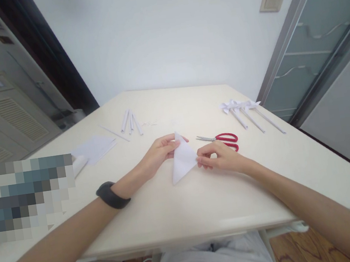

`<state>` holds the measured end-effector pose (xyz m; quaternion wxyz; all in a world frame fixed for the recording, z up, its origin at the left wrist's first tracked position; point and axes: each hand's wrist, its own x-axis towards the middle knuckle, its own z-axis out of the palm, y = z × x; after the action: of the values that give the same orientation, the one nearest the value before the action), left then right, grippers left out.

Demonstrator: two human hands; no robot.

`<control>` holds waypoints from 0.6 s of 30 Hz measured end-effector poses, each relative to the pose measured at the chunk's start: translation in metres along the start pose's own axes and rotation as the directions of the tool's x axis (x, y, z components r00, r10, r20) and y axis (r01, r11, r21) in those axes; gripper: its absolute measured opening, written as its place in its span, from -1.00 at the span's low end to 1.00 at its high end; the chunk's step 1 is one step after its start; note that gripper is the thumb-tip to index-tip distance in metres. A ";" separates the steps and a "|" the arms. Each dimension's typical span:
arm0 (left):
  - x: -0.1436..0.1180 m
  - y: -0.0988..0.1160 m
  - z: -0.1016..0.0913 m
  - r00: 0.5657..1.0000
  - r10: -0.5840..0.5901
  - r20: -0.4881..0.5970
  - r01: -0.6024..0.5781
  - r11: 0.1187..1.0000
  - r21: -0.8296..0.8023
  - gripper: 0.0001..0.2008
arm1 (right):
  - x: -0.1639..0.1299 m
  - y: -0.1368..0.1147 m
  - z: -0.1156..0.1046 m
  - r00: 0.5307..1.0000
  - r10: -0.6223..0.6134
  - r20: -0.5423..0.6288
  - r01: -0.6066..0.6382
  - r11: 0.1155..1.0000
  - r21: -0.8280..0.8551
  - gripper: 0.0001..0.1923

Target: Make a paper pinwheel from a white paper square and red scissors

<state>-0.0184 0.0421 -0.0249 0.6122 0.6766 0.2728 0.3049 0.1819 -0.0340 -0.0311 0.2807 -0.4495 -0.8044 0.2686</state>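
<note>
A white sheet of paper folded into a triangle (183, 158) is held just above the tabletop. My left hand (163, 150) pinches its upper left edge, thumb in front and fingers behind. At the triangle's right corner, my right hand (218, 157) grips the paper between thumb and fingertips. Red-handled scissors (217, 138) lie just beyond my right hand, blades pointing left, one handle partly covered by that hand.
Several rolled paper tubes (131, 122) and a thin paper stick (115, 133) lie at the back left, near a stack of white paper (94, 147). Paper pinwheels on sticks (254, 115) rest at the right. The white table (177, 100) meets a wall behind.
</note>
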 end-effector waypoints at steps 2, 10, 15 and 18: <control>0.000 0.001 -0.001 1.000 0.013 -0.022 -0.013 1.000 0.004 -0.79 | 0.000 0.001 0.001 1.000 0.003 0.007 -0.003 1.000 -0.007 -0.74; 0.002 0.000 -0.004 0.993 0.054 -0.107 -0.056 0.998 -0.018 -0.78 | 0.001 0.001 0.000 1.000 0.006 0.018 -0.006 1.000 -0.015 -0.74; 0.002 -0.001 -0.005 0.990 0.070 -0.125 -0.074 0.997 -0.027 -0.75 | 0.001 0.002 0.000 1.000 0.000 0.028 0.000 1.000 -0.014 -0.74; 0.002 0.000 -0.005 0.987 0.080 -0.141 -0.082 0.997 -0.011 -0.75 | 0.001 0.004 0.000 1.000 0.001 0.027 -0.001 1.000 -0.015 -0.74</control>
<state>-0.0202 0.0470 -0.0249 0.5842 0.6589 0.2850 0.3786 0.1833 -0.0312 -0.0336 0.2664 -0.4483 -0.8099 0.2685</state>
